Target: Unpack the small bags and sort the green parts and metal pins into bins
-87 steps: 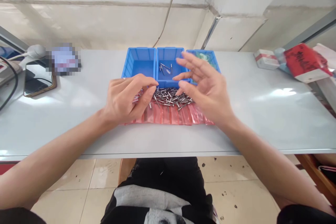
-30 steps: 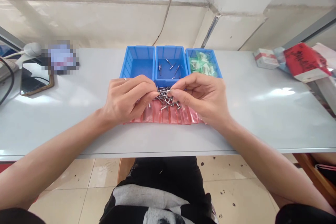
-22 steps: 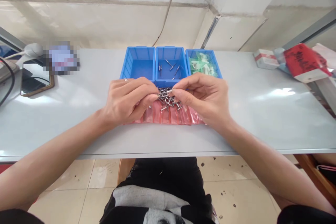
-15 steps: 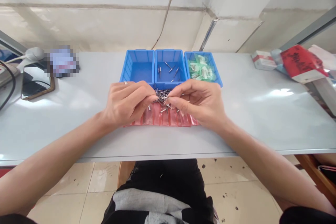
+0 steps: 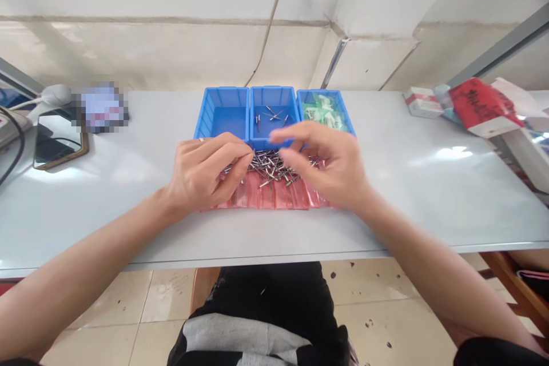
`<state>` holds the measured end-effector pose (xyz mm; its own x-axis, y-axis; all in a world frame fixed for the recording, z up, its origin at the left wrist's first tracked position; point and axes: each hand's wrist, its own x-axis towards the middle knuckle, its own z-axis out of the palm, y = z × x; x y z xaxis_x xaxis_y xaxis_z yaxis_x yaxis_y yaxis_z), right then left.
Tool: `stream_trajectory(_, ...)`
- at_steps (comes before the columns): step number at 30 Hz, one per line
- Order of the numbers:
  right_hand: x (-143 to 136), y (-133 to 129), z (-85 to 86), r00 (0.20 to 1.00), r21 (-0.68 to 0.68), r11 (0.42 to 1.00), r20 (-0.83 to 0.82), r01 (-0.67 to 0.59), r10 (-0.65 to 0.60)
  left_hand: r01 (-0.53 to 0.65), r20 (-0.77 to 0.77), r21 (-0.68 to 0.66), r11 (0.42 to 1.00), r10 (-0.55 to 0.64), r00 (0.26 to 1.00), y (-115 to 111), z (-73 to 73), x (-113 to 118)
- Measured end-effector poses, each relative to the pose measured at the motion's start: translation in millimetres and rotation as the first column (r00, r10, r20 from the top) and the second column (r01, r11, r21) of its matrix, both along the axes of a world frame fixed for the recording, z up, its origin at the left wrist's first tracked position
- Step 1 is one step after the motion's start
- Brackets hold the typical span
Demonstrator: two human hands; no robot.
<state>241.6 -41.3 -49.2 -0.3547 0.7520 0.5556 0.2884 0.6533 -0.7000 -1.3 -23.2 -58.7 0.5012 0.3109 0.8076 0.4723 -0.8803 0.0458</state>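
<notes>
A heap of small metal pins (image 5: 271, 164) lies on pink plastic bags (image 5: 274, 197) on the white table (image 5: 429, 194). My left hand (image 5: 205, 171) rests at the heap's left edge, its fingers pinched shut around a few pins. My right hand (image 5: 330, 166) hovers blurred over the heap's right side, just in front of the middle blue bin (image 5: 274, 140); whether it holds a pin is unclear. That bin contains several loose pins. The left blue bin (image 5: 206, 120) looks empty. The right blue bin (image 5: 345, 120) holds small green-and-white packets.
A phone (image 5: 58, 148) lies at the far left beside a white lamp base (image 5: 54, 94) and a cable. Small boxes and a red packet (image 5: 472, 106) sit at the back right. The table's front edge (image 5: 274, 254) runs just above my lap.
My right hand has let go of its pinch next to the left fingertips and lifted up and right over the heap. The left hand has kept its place. The view has tilted slightly down.
</notes>
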Motion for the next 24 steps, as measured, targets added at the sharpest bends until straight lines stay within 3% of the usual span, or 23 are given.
stream_trajectory(1,-1,-2,-2.2,0.987,0.107,0.994,0.158,-0.031,0.014,-0.003,-0.005,0.004,1.000,0.003,1.000,0,-0.2,0)
stream_trajectory(3,-5,-4,-8.4,0.888,0.259,0.960,0.459,-0.102,-0.030,-0.010,-0.007,0.014,1.000,0.010,1.000,1,-0.7,0)
stream_trajectory(6,-11,-6,-17.8,0.751,0.329,0.935,0.649,-0.134,-0.121,-0.015,-0.015,0.022,1.000,0.015,1.000,1,-2.0,0)
stream_trajectory(9,-14,-5,-22.5,0.758,0.342,0.927,0.643,-0.153,-0.112,-0.012,-0.027,0.023,1.000,0.012,1.000,1,-3.2,1)
stream_trajectory(17,-10,-1,-18.0,0.928,0.375,0.927,0.352,-0.016,-0.126,-0.004,-0.016,0.008,1.000,0.004,1.000,2,-3.4,0)
stream_trajectory(24,-8,-5,-4.1,0.941,0.321,0.942,0.275,0.102,-0.196,0.008,0.001,0.010,1.000,-0.008,1.000,2,-4.0,1)
